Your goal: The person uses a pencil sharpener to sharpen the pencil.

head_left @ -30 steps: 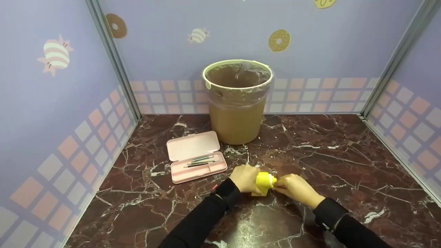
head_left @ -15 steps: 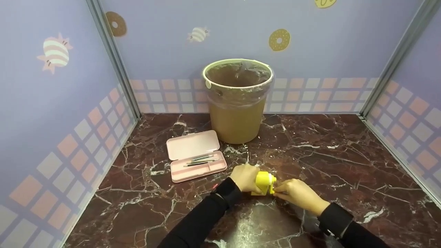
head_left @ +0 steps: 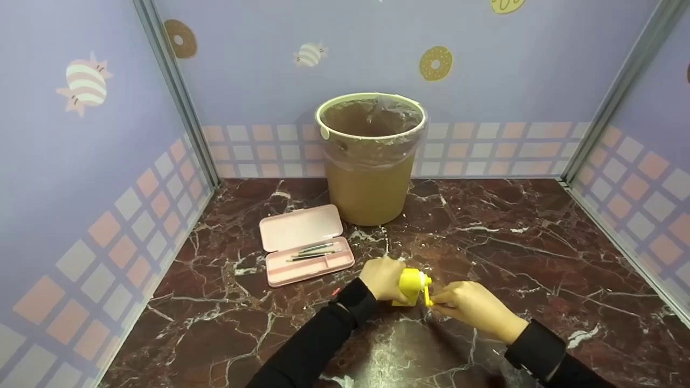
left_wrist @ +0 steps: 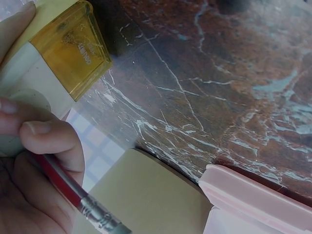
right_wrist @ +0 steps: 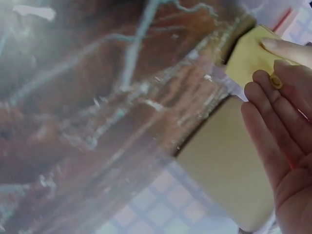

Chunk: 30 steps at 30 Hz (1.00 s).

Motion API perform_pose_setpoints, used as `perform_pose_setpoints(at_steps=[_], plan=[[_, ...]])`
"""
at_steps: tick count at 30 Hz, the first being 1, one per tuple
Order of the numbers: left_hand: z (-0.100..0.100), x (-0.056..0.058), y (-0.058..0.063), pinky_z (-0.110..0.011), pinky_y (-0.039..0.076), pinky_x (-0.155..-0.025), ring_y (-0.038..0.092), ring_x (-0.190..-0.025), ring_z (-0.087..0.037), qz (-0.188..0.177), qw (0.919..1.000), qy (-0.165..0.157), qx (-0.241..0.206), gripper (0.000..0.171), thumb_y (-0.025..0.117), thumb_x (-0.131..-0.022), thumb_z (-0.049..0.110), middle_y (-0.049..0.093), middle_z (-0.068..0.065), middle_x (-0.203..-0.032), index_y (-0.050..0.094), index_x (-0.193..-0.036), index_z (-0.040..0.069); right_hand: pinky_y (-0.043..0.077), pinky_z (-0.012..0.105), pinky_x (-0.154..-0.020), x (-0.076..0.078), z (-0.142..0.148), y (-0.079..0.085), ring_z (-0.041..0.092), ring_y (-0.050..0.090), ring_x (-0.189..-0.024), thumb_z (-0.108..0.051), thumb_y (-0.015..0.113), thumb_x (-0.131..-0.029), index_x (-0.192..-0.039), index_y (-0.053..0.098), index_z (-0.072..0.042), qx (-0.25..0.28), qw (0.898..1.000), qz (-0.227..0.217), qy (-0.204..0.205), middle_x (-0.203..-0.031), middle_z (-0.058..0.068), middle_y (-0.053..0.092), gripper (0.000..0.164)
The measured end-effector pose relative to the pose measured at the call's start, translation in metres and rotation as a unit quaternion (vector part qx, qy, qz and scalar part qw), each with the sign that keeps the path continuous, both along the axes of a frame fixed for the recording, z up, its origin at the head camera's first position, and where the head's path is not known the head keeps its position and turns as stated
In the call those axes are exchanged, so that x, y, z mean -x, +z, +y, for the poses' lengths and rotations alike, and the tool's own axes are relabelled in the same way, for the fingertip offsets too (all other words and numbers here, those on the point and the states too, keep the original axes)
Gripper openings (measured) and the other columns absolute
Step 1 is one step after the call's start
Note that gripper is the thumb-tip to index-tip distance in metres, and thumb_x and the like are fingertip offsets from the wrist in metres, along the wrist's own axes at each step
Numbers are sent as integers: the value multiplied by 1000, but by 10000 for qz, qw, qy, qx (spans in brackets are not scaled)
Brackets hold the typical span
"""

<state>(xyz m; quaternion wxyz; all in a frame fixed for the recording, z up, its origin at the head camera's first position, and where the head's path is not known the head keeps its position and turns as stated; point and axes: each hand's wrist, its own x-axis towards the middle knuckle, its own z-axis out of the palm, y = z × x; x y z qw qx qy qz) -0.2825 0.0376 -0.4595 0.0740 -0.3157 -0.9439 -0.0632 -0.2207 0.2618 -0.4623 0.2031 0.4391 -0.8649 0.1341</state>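
A yellow hand-crank pencil sharpener [head_left: 411,286] stands on the marble tabletop, gripped from the left by my left hand [head_left: 381,278]. In the left wrist view its clear amber drawer [left_wrist: 73,48] shows, and a red pencil [left_wrist: 63,183] with metal ferrule and eraser end passes under my curled fingers. The pencil's front end is hidden. On the sharpener's right side, the yellow crank [head_left: 427,295] points downward. My right hand [head_left: 474,308] pinches its knob [right_wrist: 276,81] between thumb and fingers.
A pink pencil case [head_left: 310,264] lies open to the left, with several pencils [head_left: 315,251] inside. Behind it a tan waste bin [head_left: 369,188] with a plastic liner stands near the back wall. Patterned walls [head_left: 259,151] enclose the tabletop on three sides.
The crank has swung downward, and my right hand has moved slightly down and right with it. My left hand and the sharpener stay in place.
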Motion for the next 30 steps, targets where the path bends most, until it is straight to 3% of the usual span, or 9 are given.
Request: perform_pose_setpoints(at_steps=[12, 19, 25, 30], plan=[[0, 0, 0, -34, 55, -59, 69, -71, -19, 22, 10000, -11, 35, 49, 93, -60, 50, 75, -1, -82, 71, -88, 16, 60, 30, -69, 1, 5, 24, 14, 73, -74, -11, 84, -79, -98, 81, -9, -60, 9997, 109, -197, -86, 1, 79, 20], [0, 0, 1, -33, 54, -59, 69, -71, -18, -9, 10000, -16, 35, 48, 94, -59, 47, 75, -1, -82, 71, -87, 15, 61, 32, -69, 15, 6, 36, 15, 73, -75, -11, 81, -83, -100, 81, -9, 5, 9990, 109, -441, -88, 2, 79, 17], [-1, 0, 3, -33, 54, -59, 70, -72, -18, 8, 10000, 19, 89, 47, 94, -60, 46, 76, -1, -83, 71, -88, 16, 61, 35, -73, 30, 5, 37, 18, 74, -78, -11, 81, -83, -100, 81, -10, 24, 9976, 132, -672, -90, 4, 79, 17], [0, 0, 1, -33, 54, -59, 69, -71, -17, 64, 9999, 2, 143, 48, 94, -59, 48, 75, 0, -82, 71, -88, 17, 62, 39, -78, 43, 3, 36, 22, 76, -83, -11, 79, -84, -102, 80, -8, -14, 9951, -158, -977, -95, 7, 80, 18]])
